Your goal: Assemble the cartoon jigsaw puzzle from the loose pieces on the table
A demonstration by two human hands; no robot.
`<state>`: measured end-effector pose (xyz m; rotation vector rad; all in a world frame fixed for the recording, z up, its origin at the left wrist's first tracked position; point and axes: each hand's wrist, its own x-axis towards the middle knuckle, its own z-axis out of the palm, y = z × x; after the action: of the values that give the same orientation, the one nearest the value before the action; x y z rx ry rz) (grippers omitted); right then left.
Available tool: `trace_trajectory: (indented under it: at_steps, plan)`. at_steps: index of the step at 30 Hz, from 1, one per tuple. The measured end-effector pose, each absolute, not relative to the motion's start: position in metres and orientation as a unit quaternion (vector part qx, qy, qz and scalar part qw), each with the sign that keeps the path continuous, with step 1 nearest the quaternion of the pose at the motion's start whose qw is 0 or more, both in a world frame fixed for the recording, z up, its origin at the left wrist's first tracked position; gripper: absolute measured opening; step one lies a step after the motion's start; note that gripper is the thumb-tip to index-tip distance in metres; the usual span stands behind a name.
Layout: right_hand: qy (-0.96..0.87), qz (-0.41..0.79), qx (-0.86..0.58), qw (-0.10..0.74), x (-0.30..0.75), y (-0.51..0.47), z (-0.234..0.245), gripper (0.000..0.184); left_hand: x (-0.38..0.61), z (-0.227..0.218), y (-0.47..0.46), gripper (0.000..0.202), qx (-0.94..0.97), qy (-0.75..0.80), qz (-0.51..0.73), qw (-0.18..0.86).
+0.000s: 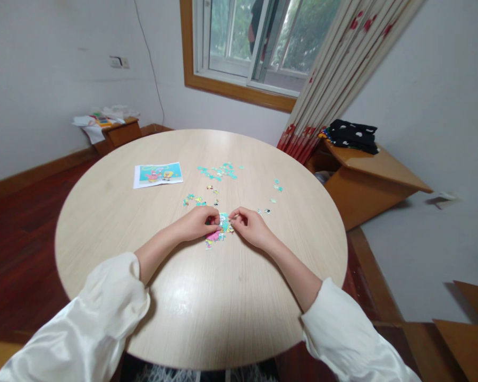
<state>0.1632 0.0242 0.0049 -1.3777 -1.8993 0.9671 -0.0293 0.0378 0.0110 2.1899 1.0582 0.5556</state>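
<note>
Both hands on a part-built puzzle at mid-worktop.
Left hand (199,222) and right hand (249,225) each pinch closed on the puzzle (219,229); it looks thin, light, easily split, best held by edges.

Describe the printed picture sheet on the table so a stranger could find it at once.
Start at the round wooden table under the window. The picture sheet lies flat on its far left part, left of the scattered puzzle pieces. It is the only whole rectangle there: white-edged, turquoise, with cartoon figures, and apart from both hands.
</note>
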Motion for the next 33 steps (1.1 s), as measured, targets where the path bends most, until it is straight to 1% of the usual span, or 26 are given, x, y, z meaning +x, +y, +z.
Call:
trace_trajectory:
  at_steps: [2, 4, 6, 9, 12, 15, 22, 26, 33]
  plan:
    - [-0.691, 0.397, -0.514, 0.317, 0.167, 0.027, 0.005, 0.01, -0.03, 0.01, 0.039, 0.014, 0.828, 0.407, 0.228, 0.311]
    - [-0.691, 0.414, -0.501, 0.316, 0.17, 0.029, 0.005, 0.014, -0.035, 0.009, 0.043, 0.015, 0.811, 0.43, 0.267, 0.293]
    - [-0.708, 0.41, -0.489, 0.302, 0.172, 0.028, 0.003, 0.017, -0.044, 0.01, 0.051, 0.015, 0.776, 0.479, 0.319, 0.258]
    - [-0.721, 0.399, -0.485, 0.293, 0.172, 0.028, 0.003, 0.014, -0.065, 0.01, 0.067, 0.019, 0.696, 0.585, 0.374, 0.182]
    - [-0.692, 0.415, -0.498, 0.318, 0.172, 0.029, 0.006, 0.011, -0.084, 0.008, 0.079, 0.022, 0.652, 0.649, 0.365, 0.141]
    - [-0.664, 0.427, -0.509, 0.343, 0.173, 0.033, 0.007, 0.011, -0.091, 0.003, 0.083, 0.027, 0.665, 0.66, 0.327, 0.124]
    - [-0.674, 0.424, -0.501, 0.339, 0.173, 0.034, 0.003, 0.01, -0.08, -0.003, 0.075, 0.034, 0.727, 0.657, 0.184, 0.075]
    - [-0.679, 0.426, -0.497, 0.332, 0.172, 0.033, 0.004, 0.008, -0.076, -0.004, 0.073, 0.03, 0.748, 0.633, 0.189, 0.057]
    - [-0.683, 0.423, -0.5, 0.324, 0.172, 0.032, 0.006, 0.008, -0.072, -0.003, 0.073, 0.023, 0.764, 0.611, 0.192, 0.082]
